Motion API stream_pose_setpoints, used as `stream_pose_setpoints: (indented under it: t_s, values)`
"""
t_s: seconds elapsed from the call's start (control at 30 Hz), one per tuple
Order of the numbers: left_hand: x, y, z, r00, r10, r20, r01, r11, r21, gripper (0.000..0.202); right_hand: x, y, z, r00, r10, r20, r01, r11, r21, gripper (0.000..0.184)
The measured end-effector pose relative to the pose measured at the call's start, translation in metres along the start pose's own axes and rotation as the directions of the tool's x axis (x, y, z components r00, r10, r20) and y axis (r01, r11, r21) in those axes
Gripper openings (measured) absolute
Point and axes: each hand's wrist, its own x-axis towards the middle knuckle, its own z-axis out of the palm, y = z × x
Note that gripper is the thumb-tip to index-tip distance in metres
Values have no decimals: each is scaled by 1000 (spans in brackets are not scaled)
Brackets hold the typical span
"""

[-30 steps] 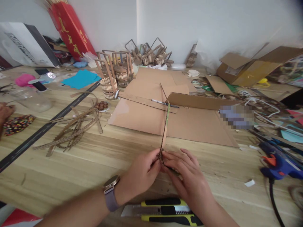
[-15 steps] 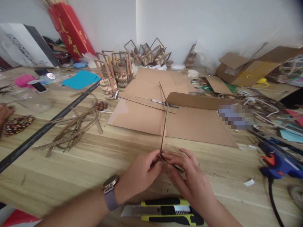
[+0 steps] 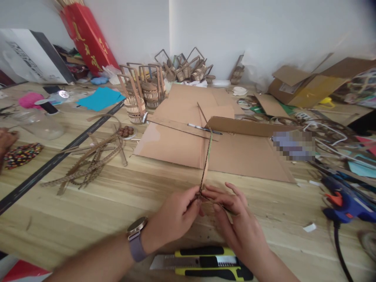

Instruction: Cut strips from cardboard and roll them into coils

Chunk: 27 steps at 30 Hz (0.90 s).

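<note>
My left hand (image 3: 176,217), with a watch on its wrist, pinches the near end of a long thin corrugated cardboard strip (image 3: 206,158). The strip stands on edge and runs away from me over the wooden table. My right hand (image 3: 235,219) meets the left at the same end, its fingertips pinching the strip and a bent piece of it that trails off to the right. Both hands are closed on the strip. A yellow and black utility knife (image 3: 202,262) lies just below my wrists.
Flat cardboard sheets (image 3: 182,137) with a pen (image 3: 204,128) lie beyond the strip. Loose cardboard strips (image 3: 88,164), a black ruler (image 3: 55,160), small cardboard baskets (image 3: 143,94) and a blue glue gun (image 3: 346,201) are around. Another person's hand (image 3: 6,139) shows at the left edge.
The strip's far end has swung slightly right. My right hand's fingers have slid a little to the right along the bent piece; the left hand has hardly moved.
</note>
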Motion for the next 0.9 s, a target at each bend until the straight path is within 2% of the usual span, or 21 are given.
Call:
stream_pose_setpoints:
  t_s: [0.23, 0.47, 0.67, 0.9]
  values:
    - [-1, 1, -1, 1000, -21, 22, 20, 999, 46, 21, 2, 1, -3, 992, 123, -1, -123, 990, 71, 16]
    - [2, -1, 0, 1000, -20, -20, 20, 1000, 4, 22, -2, -2, 2, 1000, 19, 14, -20, 998, 53, 12]
    - [2, -1, 0, 1000, -9, -24, 10, 1000, 10, 26, -1, 0, 2, 999, -24, 43, 26, 999, -31, 16]
    - [0, 2, -1, 999, -29, 19, 28, 999, 26, 27, 2, 1, -2, 1000, -10, 12, 10, 1000, -13, 16]
